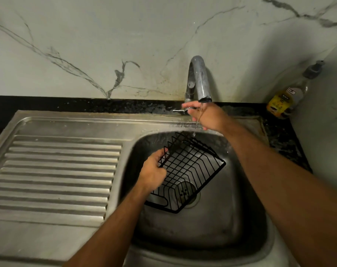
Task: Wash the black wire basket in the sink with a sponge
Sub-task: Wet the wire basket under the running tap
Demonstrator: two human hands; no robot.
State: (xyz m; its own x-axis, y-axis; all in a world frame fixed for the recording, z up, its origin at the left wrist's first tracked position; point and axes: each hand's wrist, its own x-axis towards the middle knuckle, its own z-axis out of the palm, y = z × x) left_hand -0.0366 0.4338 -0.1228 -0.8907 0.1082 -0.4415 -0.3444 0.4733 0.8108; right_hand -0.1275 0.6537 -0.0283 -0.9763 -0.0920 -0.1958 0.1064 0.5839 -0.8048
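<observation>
Left hand holds basket

Both forearms and hands are bare, with no sleeves in view

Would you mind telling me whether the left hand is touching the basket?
Touching. The head view shows the left hand with its fingers curled round the basket's left rim, holding it tilted over the sink.
</observation>
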